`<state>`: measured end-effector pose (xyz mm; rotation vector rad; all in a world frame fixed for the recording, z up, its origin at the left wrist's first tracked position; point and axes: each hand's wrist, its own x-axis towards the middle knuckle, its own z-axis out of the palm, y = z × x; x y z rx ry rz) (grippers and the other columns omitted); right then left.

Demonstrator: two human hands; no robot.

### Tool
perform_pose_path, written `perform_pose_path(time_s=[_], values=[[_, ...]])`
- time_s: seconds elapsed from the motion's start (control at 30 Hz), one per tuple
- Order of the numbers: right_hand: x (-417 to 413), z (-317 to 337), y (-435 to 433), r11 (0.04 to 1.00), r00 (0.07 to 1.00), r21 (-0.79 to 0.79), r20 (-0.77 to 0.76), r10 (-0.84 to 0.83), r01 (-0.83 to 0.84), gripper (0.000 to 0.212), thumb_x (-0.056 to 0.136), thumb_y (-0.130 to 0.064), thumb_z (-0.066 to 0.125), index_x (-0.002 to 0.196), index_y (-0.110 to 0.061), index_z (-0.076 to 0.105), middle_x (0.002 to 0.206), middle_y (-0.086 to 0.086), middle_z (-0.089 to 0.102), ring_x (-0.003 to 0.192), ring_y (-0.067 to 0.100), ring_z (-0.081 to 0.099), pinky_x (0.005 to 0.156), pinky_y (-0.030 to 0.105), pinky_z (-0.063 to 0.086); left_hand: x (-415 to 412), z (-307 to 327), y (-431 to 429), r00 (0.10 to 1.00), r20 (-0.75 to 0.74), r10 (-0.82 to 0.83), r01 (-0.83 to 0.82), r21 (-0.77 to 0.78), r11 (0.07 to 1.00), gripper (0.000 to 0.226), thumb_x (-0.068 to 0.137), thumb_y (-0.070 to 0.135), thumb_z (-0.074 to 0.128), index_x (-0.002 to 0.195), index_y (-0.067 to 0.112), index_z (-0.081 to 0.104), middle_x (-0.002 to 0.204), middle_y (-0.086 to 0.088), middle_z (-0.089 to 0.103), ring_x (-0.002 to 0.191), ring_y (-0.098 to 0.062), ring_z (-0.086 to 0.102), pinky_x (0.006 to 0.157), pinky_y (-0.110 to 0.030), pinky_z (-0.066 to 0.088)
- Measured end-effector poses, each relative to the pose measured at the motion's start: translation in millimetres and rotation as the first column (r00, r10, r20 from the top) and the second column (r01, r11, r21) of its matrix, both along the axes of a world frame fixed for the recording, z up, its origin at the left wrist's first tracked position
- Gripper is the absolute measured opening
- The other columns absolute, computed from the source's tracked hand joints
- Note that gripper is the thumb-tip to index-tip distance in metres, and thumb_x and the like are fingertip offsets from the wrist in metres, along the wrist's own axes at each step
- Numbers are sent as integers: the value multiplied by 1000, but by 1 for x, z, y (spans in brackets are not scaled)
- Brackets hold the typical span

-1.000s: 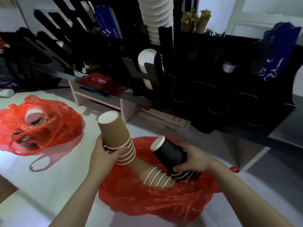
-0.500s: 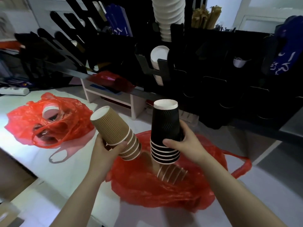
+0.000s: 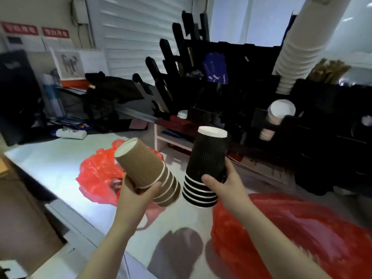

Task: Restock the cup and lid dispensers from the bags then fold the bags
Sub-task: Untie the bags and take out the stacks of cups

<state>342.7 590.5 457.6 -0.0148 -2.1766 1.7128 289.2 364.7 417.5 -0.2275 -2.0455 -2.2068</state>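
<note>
Both stacks lifted higher since earlier, clear of near red bag (image 3: pixel 291 228). Left hand (image 3: pixel 136 196) fingers wrap tilted brown cup stack (image 3: pixel 145 170); right hand (image 3: pixel 223 184) fingers grip upright black cup stack (image 3: pixel 205 166), above counter (image 3: pixel 50 164).

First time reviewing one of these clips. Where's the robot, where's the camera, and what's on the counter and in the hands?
There is no robot: a person works with bare hands, and every picture comes from one wide-angle camera on their head, looking forward and down. The left hand grips a tilted stack of brown ribbed paper cups; the right hand grips a more upright stack of black ribbed paper cups. On the white counter lie a crumpled red plastic bag beyond the left hand and a second red plastic bag below the right forearm. Behind stands a black dispenser rack holding some white cups.
</note>
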Motion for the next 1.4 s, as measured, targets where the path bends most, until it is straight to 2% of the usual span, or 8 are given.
perform_pose_path(time_s=[0.3, 0.43, 0.57, 0.77, 0.9, 1.07, 1.27, 1.4], values=[[-84, 46, -85, 989, 970, 34, -200, -135, 145, 74, 64, -51, 78, 120, -67, 33, 116, -37, 53, 109, -12, 52, 79, 11, 50, -108, 61, -53, 980, -154, -123, 134, 68, 989, 70, 61, 29, 84, 121, 22, 50, 112, 7, 66, 101, -6, 64, 83, -27, 52], [-134, 91, -93, 991, 930, 1, -345, -125, 134, 69, 71, -34, 75, 124, -58, 39, 119, -25, 58, 114, 0, 56, 92, 23, 50, -166, 105, -50, 950, -267, -161, 191, 89, 978, 73, 58, 28, 90, 119, 27, 49, 108, 12, 68, 99, -2, 64, 76, -18, 53], [-185, 140, -92, 990, 860, 42, -502, -93, 132, 70, 74, -25, 74, 134, -33, 39, 124, -15, 58, 118, 4, 55, 95, 22, 47, -225, 156, -42, 903, -408, -132, 172, 63, 983, 66, 63, 25, 79, 120, 20, 47, 112, 2, 65, 100, -11, 65, 78, -33, 55], [-242, 187, -81, 982, 786, 52, -607, -115, 184, 70, 73, -31, 78, 130, -35, 37, 125, -15, 53, 117, 0, 52, 92, 14, 45, -297, 202, -21, 814, -574, -82, 96, -6, 995, 63, 69, 5, 81, 117, 23, 45, 107, 7, 60, 95, 2, 60, 75, -11, 49], [-274, 195, -73, 974, 788, 51, -598, -146, 219, 75, 72, -32, 78, 132, -42, 35, 125, -21, 53, 119, 0, 52, 93, 19, 47, -342, 201, -18, 830, -527, -181, 151, -100, 983, 69, 62, 17, 87, 120, 20, 49, 107, 5, 65, 96, -7, 64, 80, -31, 56], [-291, 191, -63, 953, 766, 5, -597, -240, 303, 72, 68, -31, 77, 125, -51, 38, 117, -31, 55, 112, -5, 55, 83, 9, 47, -383, 203, -13, 777, -473, -415, 277, -335, 901, 73, 53, 37, 87, 116, 32, 50, 104, 17, 66, 95, 1, 63, 74, -22, 53], [-299, 192, -57, 907, 714, -23, -608, -347, 421, 74, 65, -36, 81, 125, -48, 40, 124, -17, 57, 114, 1, 56, 89, 19, 49, -410, 194, -2, 673, -312, -670, 408, -600, 689, 85, 52, 39, 86, 125, 39, 41, 110, 19, 63, 101, 2, 60, 89, -27, 51], [-300, 192, -60, 871, 688, -23, -603, -403, 490, 71, 63, -40, 81, 120, -54, 40, 121, -22, 56, 111, -5, 55, 82, 8, 46, -419, 196, 0, 602, -241, -761, 478, -655, 585, 83, 53, 36, 86, 123, 40, 42, 109, 22, 61, 99, 5, 59, 79, -10, 46]])
